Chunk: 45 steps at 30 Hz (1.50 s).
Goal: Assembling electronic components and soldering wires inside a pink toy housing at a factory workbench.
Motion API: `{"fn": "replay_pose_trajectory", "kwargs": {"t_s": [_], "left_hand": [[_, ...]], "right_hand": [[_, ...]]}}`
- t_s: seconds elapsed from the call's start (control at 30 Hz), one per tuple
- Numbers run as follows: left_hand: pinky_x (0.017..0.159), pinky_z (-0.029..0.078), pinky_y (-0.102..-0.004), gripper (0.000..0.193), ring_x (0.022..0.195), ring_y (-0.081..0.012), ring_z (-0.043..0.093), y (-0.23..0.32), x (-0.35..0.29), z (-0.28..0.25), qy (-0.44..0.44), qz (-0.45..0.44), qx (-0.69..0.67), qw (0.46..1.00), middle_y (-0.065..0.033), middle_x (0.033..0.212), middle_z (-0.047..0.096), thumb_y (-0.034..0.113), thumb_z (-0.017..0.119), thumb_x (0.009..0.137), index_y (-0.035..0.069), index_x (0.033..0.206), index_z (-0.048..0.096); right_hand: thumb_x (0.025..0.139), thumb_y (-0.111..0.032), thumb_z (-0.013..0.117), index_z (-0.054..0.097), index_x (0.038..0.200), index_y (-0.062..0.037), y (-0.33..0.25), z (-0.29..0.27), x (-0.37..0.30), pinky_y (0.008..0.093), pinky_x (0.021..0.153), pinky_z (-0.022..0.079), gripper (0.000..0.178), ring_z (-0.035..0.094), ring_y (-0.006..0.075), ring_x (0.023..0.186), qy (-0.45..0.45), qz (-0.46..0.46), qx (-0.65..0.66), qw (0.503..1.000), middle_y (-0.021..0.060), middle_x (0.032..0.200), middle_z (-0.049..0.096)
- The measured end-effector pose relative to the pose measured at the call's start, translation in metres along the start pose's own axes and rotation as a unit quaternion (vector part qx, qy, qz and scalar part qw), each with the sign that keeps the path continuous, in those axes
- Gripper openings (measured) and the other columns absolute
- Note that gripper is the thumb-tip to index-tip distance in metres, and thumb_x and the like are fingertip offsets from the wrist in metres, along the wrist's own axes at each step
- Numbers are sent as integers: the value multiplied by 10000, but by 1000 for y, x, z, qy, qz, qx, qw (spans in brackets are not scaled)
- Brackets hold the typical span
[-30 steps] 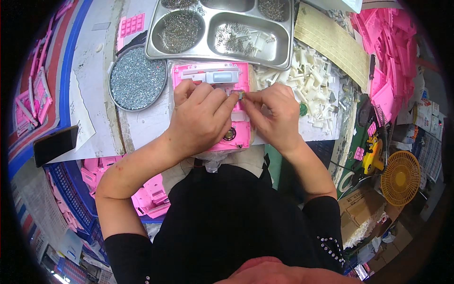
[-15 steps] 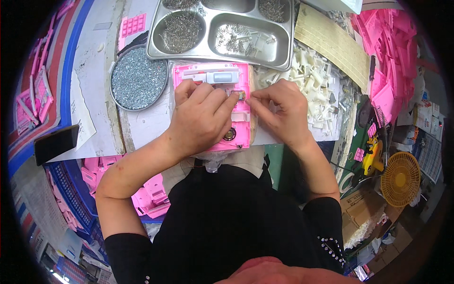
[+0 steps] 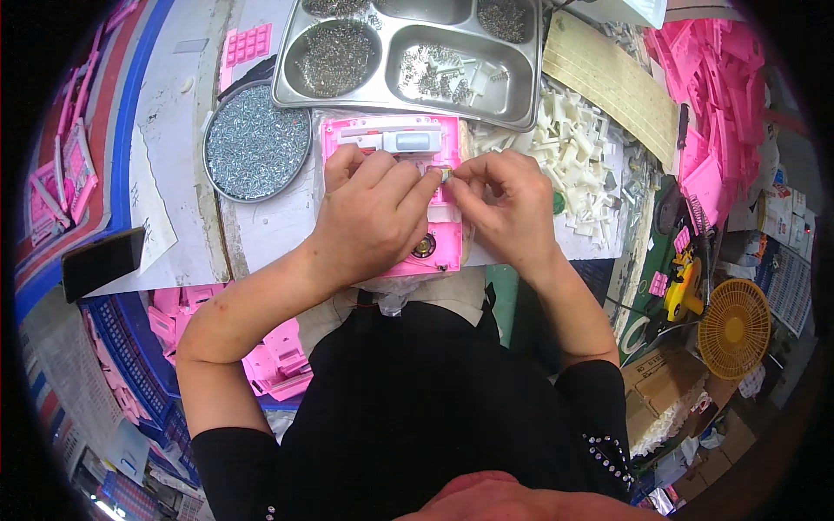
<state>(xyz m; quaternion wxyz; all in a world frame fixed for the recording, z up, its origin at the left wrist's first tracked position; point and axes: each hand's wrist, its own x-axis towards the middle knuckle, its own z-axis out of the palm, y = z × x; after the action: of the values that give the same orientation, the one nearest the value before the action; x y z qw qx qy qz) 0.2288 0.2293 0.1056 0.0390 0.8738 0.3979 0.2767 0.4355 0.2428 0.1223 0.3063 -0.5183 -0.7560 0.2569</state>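
Observation:
A pink plastic housing (image 3: 330,139) lies in front of me at the near edge of the table. Across its upper part runs a white and grey piece (image 3: 413,141), and a round dark speaker-like part (image 3: 424,246) sits low in it. My left hand (image 3: 369,213) is closed over the housing's middle, fingertips at a small metallic part (image 3: 446,174); whatever it grips is hidden beneath the fingers. From the right, my right hand (image 3: 511,204) pinches at the same small part, thumb and forefinger together at the housing's right side. Exactly what lies between those fingertips is too small to tell.
Behind the housing stands a metal compartment tray (image 3: 382,97) with springs and small parts. A round dish of screws (image 3: 257,143) is on the left, white plastic pieces (image 3: 573,161) on the right. A dark phone-like slab (image 3: 102,263) sits at the left table edge; pink parts (image 3: 708,113) pile up far right.
My right hand has shifted slightly left and up, its fingertips closer to my left fingertips. A green round thing now shows beside my right hand. My left hand stays nearly in place.

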Motion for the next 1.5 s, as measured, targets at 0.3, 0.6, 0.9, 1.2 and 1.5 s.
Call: {"fn": "replay_pose_trajectory", "kwargs": {"t_s": [0.3,0.6,0.9,1.2,1.5], "left_hand": [[892,332,-430,356,835,-197,556,-1,1,-2,-6,-1,-9,1000,-10,875,575,169,732,764,73,1107,727],[894,330,-426,351,837,-194,559,0,1,-2,-7,-4,-2,1000,-6,880,581,160,725,770,79,1111,725],[894,338,-414,293,850,-177,543,1,4,-1,8,7,-3,1000,11,892,573,177,684,795,105,1069,753],[931,337,-429,296,877,-176,547,0,3,-1,-14,9,18,1000,16,936,601,190,692,791,133,1074,757],[940,326,-437,354,893,-174,550,-4,6,-2,-17,15,16,1000,14,991,614,211,710,776,149,1124,735]], "right_hand": [[846,-86,742,715,906,29,16,7,-9,258,549,454,132,575,71,591,-50,225,273,934,79,687,671],[851,-131,731,705,858,8,16,6,2,283,529,451,142,561,106,532,-80,173,140,972,56,600,621],[809,-91,749,713,846,-37,10,-2,-11,333,573,464,75,609,180,592,-7,60,76,995,54,682,654],[764,-175,754,666,770,-56,0,-8,14,417,618,505,148,679,293,659,-107,73,2,992,88,677,674],[787,-201,749,677,780,-54,5,-16,32,443,622,512,164,672,331,669,-157,23,-21,987,122,673,664]]}}
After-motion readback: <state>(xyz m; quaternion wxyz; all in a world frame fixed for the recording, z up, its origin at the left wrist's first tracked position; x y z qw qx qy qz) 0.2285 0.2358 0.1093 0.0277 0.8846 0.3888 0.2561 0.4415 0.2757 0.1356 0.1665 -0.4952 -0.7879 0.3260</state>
